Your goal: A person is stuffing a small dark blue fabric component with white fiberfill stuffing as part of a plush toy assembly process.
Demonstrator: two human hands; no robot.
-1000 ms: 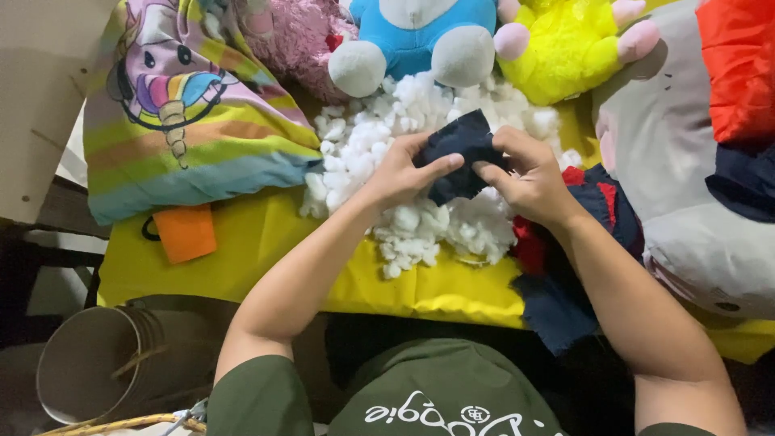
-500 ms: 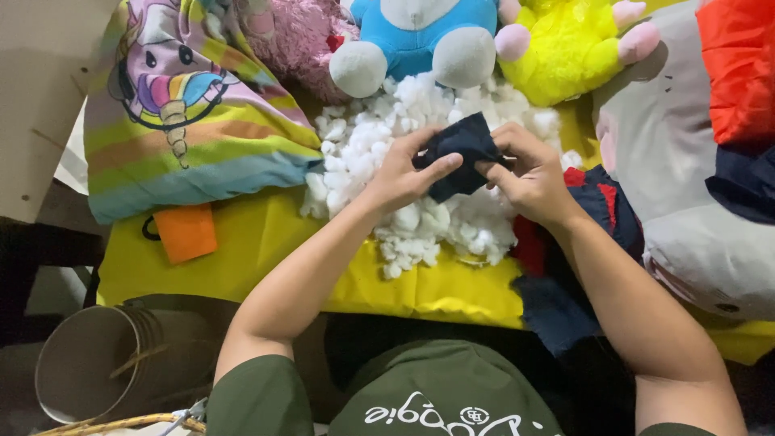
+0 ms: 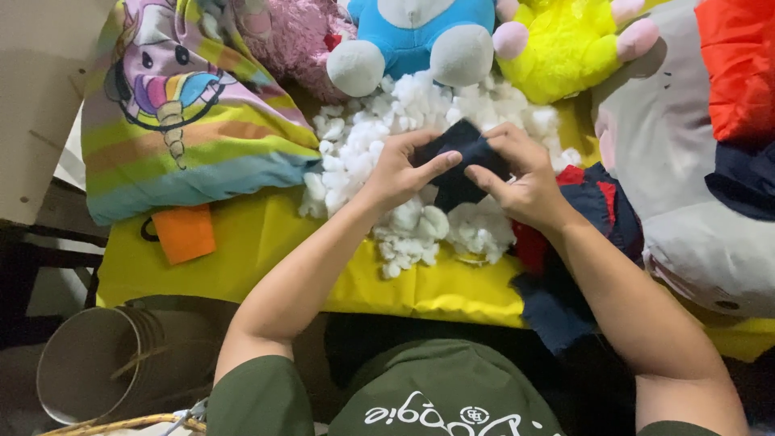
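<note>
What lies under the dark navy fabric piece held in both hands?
Under the navy fabric piece, held by the left hand and right hand, lies a pile of white stuffing on a yellow cloth. What lies directly beneath the fabric is covered.

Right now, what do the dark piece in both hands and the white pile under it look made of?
Dark piece: navy woven or knit cloth, matte, limp and creased. White pile: loose fibre stuffing, likely polyester, in fluffy matte clumps.
</note>
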